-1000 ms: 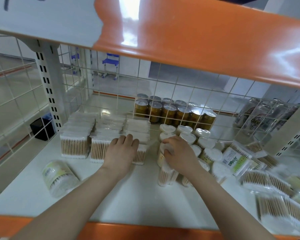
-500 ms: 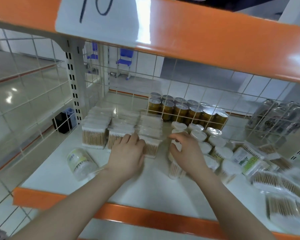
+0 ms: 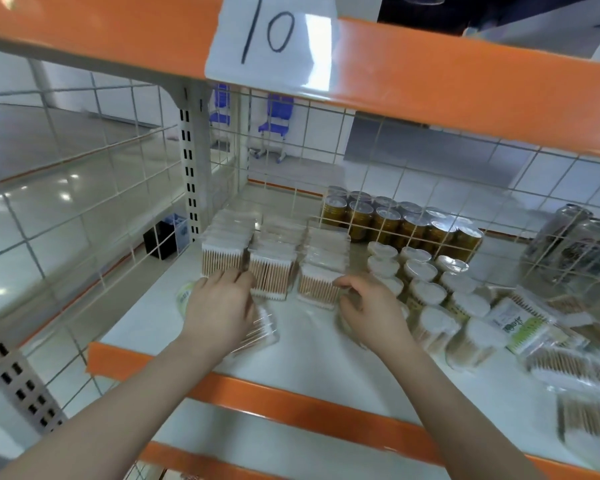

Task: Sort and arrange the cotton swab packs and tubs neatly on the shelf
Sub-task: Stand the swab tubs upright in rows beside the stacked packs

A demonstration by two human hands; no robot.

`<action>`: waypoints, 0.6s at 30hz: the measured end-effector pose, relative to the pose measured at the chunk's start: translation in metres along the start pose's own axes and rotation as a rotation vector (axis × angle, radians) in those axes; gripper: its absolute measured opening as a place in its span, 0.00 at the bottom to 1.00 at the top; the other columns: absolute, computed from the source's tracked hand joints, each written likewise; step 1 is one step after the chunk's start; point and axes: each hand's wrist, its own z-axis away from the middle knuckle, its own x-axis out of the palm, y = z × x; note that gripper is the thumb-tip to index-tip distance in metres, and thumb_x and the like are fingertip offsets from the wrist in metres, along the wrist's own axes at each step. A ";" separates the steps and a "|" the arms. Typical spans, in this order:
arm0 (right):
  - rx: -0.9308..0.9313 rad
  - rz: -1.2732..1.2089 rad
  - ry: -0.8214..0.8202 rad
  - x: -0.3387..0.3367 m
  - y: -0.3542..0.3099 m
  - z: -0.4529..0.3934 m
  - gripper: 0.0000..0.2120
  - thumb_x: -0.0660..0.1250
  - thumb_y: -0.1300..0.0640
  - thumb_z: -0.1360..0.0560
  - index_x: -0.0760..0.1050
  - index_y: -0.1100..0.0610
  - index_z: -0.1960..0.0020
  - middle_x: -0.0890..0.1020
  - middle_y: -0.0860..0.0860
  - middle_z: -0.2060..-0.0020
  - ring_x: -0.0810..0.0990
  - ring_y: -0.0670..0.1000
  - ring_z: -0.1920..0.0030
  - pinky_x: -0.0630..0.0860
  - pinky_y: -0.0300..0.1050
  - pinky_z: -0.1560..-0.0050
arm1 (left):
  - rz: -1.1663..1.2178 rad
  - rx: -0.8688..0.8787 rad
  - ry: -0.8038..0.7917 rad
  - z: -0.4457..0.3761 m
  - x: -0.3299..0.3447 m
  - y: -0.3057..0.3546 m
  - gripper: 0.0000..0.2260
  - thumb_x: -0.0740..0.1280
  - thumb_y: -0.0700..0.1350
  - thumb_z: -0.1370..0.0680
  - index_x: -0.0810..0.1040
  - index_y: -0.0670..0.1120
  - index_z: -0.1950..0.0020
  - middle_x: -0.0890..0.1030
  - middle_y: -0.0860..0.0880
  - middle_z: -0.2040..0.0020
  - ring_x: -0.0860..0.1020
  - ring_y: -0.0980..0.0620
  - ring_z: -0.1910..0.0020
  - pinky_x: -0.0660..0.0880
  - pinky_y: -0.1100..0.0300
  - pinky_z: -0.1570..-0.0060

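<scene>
A: What are we after, and where does it lie?

B: A flat swab pack (image 3: 257, 332) on the white shelf (image 3: 326, 358), at about 7 o'clock from the three rows of stacked packs (image 3: 274, 251). Its sticks run from roughly 8 o'clock to 2 o'clock, cotton tips toward the rows.

A: Which of our hands is nearer?

B: Our left hand (image 3: 220, 306). It lies right over the pack's near end, fingers curled; we cannot tell whether they are clamped on the pack. The pack pokes out at 4 o'clock from that grip.

A: And the other?

B: Our right hand (image 3: 369, 306) is at 3 o'clock, fingers bent, tips just at the front pack of the right row (image 3: 317, 289). Whether it pinches anything is blurred.

A: Around that?

B: Round tubs (image 3: 426, 292) stand at 3 o'clock of the rows, loose packs (image 3: 561, 344) lie untidy beyond them, and gold cans (image 3: 402, 220) sit behind the wire grid (image 3: 378, 161).
</scene>
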 end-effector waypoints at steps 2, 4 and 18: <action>-0.004 -0.007 -0.041 0.005 -0.003 0.001 0.15 0.63 0.64 0.26 0.76 0.58 0.39 0.78 0.53 0.45 0.75 0.50 0.44 0.63 0.29 0.53 | 0.003 -0.023 -0.011 0.005 -0.001 -0.003 0.08 0.69 0.40 0.41 0.80 0.44 0.63 0.79 0.46 0.67 0.78 0.43 0.69 0.75 0.55 0.69; -0.033 -0.019 -0.103 0.011 -0.006 0.002 0.17 0.64 0.64 0.27 0.75 0.57 0.39 0.78 0.53 0.43 0.74 0.50 0.43 0.65 0.30 0.49 | 0.011 -0.052 -0.035 0.009 -0.002 -0.008 0.13 0.75 0.36 0.44 0.80 0.44 0.62 0.79 0.45 0.66 0.78 0.41 0.69 0.74 0.53 0.69; -0.169 -0.033 -0.519 0.058 -0.042 -0.011 0.36 0.67 0.63 0.30 0.59 0.49 0.27 0.63 0.47 0.29 0.61 0.48 0.30 0.60 0.42 0.31 | 0.088 -0.225 -0.189 0.027 -0.005 -0.032 0.16 0.61 0.43 0.24 0.75 0.46 0.37 0.75 0.48 0.38 0.73 0.47 0.40 0.68 0.57 0.42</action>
